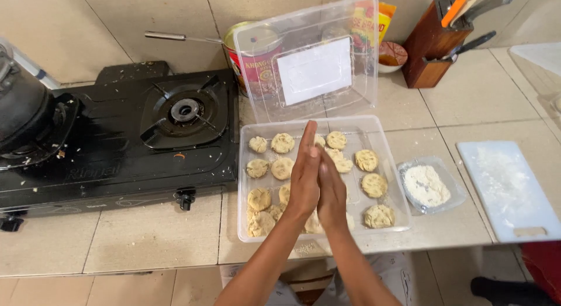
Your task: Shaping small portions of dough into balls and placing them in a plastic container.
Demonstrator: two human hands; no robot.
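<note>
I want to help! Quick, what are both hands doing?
Left hand: open and flat, pressed against the right, over the clear container of dough pieces.
Right hand: open and flat; anything between the palms is hidden.

Your head camera looks steeply down from above at the counter (467, 224), facing the tiled wall. It sits near, at arm's reach. You have only this one view.

Counts on the tiled counter

Two hands, left hand (304, 177) and right hand (332, 192); about fourteen dough patties (283, 143) visible, some hidden behind the hands; one clear container (248, 224) with one lid (310, 66); one flour tub (428, 186); one white cutting board (507, 189); one knife block (432, 46); one tin (257, 60); one stove (117, 142).
</note>
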